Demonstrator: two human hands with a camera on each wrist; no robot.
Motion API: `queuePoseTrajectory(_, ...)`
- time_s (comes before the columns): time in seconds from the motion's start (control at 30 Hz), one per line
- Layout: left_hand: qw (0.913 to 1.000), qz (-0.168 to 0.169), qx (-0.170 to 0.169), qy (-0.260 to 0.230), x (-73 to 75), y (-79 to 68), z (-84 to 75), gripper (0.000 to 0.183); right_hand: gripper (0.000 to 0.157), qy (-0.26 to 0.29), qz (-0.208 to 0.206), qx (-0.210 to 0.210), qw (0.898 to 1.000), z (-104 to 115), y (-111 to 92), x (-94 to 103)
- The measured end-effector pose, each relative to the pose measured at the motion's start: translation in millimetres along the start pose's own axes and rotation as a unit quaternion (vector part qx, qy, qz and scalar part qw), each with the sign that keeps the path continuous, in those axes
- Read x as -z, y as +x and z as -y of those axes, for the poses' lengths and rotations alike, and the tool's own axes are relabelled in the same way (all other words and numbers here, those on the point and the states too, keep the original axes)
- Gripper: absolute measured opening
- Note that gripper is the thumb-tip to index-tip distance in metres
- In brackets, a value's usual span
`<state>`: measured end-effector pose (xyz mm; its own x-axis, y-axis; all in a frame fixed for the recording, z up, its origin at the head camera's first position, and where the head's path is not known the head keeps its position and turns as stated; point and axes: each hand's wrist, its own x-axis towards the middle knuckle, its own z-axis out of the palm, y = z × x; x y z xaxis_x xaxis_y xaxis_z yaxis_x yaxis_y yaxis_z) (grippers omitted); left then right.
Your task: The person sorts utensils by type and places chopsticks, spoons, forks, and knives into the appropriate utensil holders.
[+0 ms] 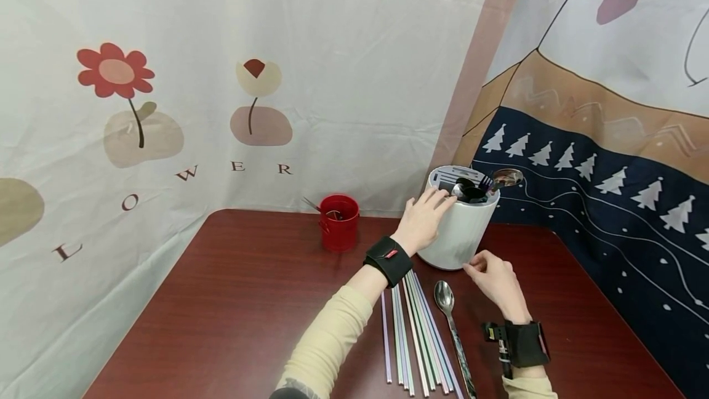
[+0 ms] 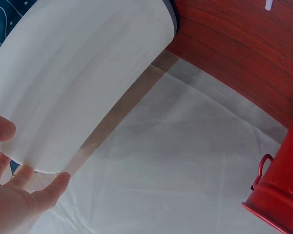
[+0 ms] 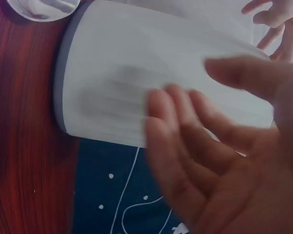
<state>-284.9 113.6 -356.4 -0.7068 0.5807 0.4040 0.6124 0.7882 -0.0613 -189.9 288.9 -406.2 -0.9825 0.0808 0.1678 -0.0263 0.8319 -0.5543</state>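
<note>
A white utensil holder (image 1: 456,233) with a slotted grey top stands at the back right of the table. Black utensils (image 1: 471,191) and a shiny metal spoon (image 1: 507,178) stick out of it. At its near left rim is my left hand (image 1: 423,220), fingers spread, fingertips right at the edge; the left wrist view has the thumb (image 2: 1,127) over the outer wall. Beside the base on the right, my right hand (image 1: 495,279) hovers with loosely bent fingers. The right wrist view shows those fingers (image 3: 185,131) blurred, apart from the thumb, with nothing between them.
Left of the holder stands a red metal bucket (image 1: 339,226) with small utensils inside. In front lie several slim pastel sticks (image 1: 418,337) and a long-handled metal spoon (image 1: 455,337). Printed cloth (image 1: 360,79) hangs behind the dark red table (image 1: 221,325).
</note>
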Motion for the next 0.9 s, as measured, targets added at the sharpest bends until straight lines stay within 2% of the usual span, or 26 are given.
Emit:
queuePoseTrajectory(0.17, 1.0000, -0.001, 0.000, -0.003, 0.4, -0.2, 0.2, 0.062, 0.021, -0.014, 0.126, -0.025, 0.992, 1, -3, -2.8)
queuePoseTrajectory(0.3, 1.0000, -0.001, 0.000, -0.006, 0.9, -0.6, 0.1, 0.062, 0.019, -0.036, 0.189, -0.038, 0.981, 3, -5, -10.1)
queuePoseTrajectory(0.43, 1.0000, -0.001, 0.000, -0.007, 1.4, -1.0, 0.0, 0.062, 0.025, -0.054, 0.238, -0.066, 0.968, 8, -9, -17.3)
queuePoseTrajectory(0.53, 1.0000, -0.001, 0.001, -0.008, 0.8, -1.0, 0.1, 0.061, 0.026, -0.059, 0.267, -0.082, 0.958, 11, -10, -22.3)
queuePoseTrajectory(0.63, 0.9999, 0.001, 0.000, -0.012, 0.2, -0.5, 0.2, 0.060, 0.023, -0.055, 0.281, -0.090, 0.954, 14, -10, -27.1)
queuePoseTrajectory(0.9, 0.9999, -0.002, -0.005, -0.012, 1.3, -0.8, 0.9, 0.060, 0.020, -0.063, 0.279, -0.078, 0.955, 16, -11, -38.4)
